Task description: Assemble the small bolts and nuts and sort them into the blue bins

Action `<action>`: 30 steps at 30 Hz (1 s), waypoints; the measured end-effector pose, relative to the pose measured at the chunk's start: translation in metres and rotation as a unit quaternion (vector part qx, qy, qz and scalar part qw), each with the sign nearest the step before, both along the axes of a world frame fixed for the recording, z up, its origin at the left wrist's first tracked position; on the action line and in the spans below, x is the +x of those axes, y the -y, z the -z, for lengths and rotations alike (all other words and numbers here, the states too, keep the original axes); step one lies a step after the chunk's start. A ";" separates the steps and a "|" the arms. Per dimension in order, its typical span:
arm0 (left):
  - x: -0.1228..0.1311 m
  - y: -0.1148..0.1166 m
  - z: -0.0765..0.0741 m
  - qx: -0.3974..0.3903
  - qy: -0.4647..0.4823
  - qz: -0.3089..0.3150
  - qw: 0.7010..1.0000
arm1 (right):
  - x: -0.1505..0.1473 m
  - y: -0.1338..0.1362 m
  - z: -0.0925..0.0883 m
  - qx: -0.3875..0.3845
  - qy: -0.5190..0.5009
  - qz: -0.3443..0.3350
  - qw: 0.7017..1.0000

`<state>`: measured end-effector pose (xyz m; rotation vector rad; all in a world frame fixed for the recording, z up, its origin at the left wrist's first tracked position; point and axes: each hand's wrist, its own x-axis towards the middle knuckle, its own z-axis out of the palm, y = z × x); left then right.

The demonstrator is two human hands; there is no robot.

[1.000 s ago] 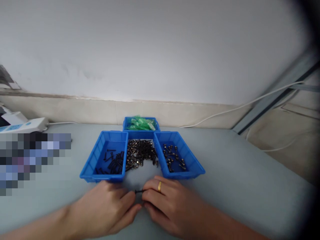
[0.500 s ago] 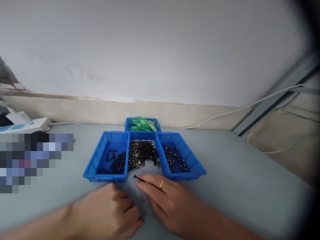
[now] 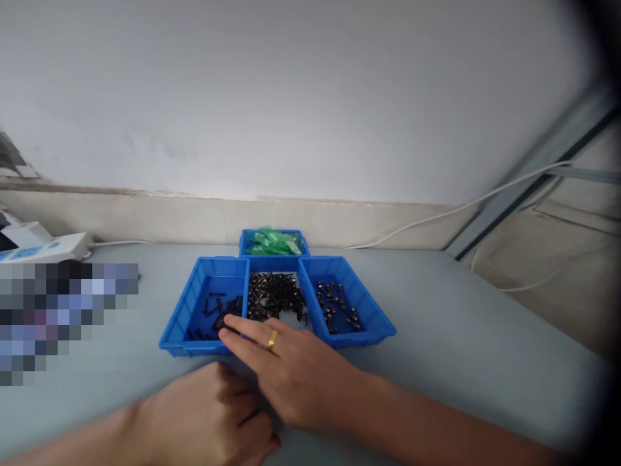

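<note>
- In the head view, blue markings are showing on the white power strip (image 3: pixel 65 246), too small to read; pixelation is hiding whatever is lying before it.
- The right hand (image 3: pixel 291 372) is hovering over the left blue tray's (image 3: pixel 185 304) near corner, covering part of its rim, two fingers clamping a dark screw (image 3: pixel 236 331).
- The left hand (image 3: pixel 208 411) is sitting just in front, fingers curling inward; whether they are gripping anything, I cannot tell.
- Loose screws (image 3: pixel 277 291) are lying between that and the right blue tray (image 3: pixel 372 317); green packets (image 3: pixel 269 241) are filling the back tray (image 3: pixel 277 263).

The right hand (image 3: pixel 291 372) hides a corner of the left tray (image 3: pixel 182 348); the left edge cuts the power strip (image 3: pixel 61 246).
</note>
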<state>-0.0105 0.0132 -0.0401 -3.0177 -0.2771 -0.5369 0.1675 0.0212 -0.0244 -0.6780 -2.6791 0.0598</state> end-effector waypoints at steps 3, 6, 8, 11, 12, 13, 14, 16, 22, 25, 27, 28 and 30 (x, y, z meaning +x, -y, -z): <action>0.000 0.000 0.000 0.012 0.007 -0.005 1.000 | -0.008 -0.005 0.001 0.000 0.008 0.001 1.000; 0.002 0.000 -0.002 0.013 0.014 0.002 1.000 | -0.009 -0.005 0.004 -0.028 0.024 0.004 0.999; 0.003 0.000 -0.004 0.011 0.017 0.002 1.000 | -0.008 -0.004 0.006 -0.037 0.019 0.005 0.999; 0.004 0.000 -0.005 0.009 0.012 0.003 1.000 | -0.006 -0.004 0.009 -0.041 0.008 -0.001 0.999; 0.004 0.000 -0.005 0.008 0.010 0.004 1.000 | -0.005 -0.004 0.010 -0.040 0.007 -0.002 0.999; 0.004 0.000 -0.005 0.008 0.009 0.005 1.000 | -0.004 -0.004 0.010 -0.035 0.006 -0.001 0.999; 0.003 -0.001 -0.004 0.007 0.007 0.005 1.000 | -0.004 -0.004 0.011 -0.028 0.003 0.003 1.000; 0.003 -0.001 -0.003 0.004 -0.004 0.004 1.000 | -0.001 -0.004 0.010 -0.005 -0.009 0.023 1.000; 0.000 0.001 -0.003 -0.001 -0.035 0.014 0.999 | 0.007 0.003 0.010 0.034 0.020 0.116 0.993; 0.001 0.002 -0.003 -0.003 -0.044 0.007 0.999 | 0.006 0.006 0.013 0.063 0.015 0.114 0.991; 0.001 0.001 -0.004 0.000 -0.038 0.006 0.999 | 0.003 0.007 0.016 0.075 0.008 0.121 0.990; 0.002 0.001 -0.004 0.000 -0.034 0.009 0.999 | 0.002 0.007 0.017 0.075 0.012 0.130 0.989; 0.003 0.000 -0.005 -0.006 -0.033 0.013 0.999 | 0.001 0.007 0.018 0.064 0.030 0.153 0.986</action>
